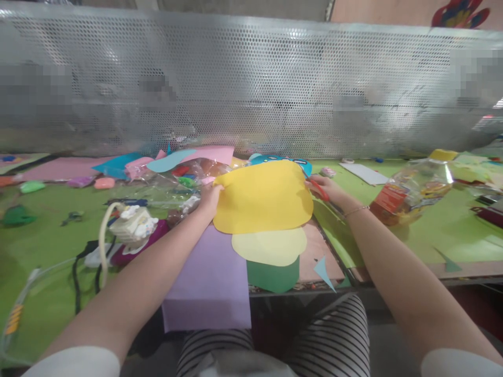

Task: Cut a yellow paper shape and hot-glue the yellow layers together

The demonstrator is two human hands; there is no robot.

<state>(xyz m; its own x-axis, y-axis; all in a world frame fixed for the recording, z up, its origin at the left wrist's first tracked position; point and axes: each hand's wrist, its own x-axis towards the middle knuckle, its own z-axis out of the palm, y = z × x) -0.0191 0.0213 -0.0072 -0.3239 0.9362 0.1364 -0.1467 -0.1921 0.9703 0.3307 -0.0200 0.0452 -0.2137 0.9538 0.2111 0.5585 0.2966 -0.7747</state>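
Observation:
A large yellow foam sheet (pixel 264 198) with rounded corners is held up over the table between both my hands. My left hand (pixel 210 199) grips its left edge. My right hand (pixel 327 189) is at its right edge and holds red-handled scissors (pixel 320 189), mostly hidden behind the sheet. Under the yellow sheet lie a pale yellow rounded piece (pixel 269 246), a green piece (pixel 274 274) and a lilac sheet (pixel 210 277) that hangs over the table's front edge.
The green table top (pixel 47 235) carries clear plastic bags (pixel 188 175), pink and blue paper sheets (pixel 118 165), a white-and-purple object with a cord (pixel 131 225) and a plastic bottle (pixel 412 191) lying on its side. A perforated metal screen (pixel 251 84) stands behind.

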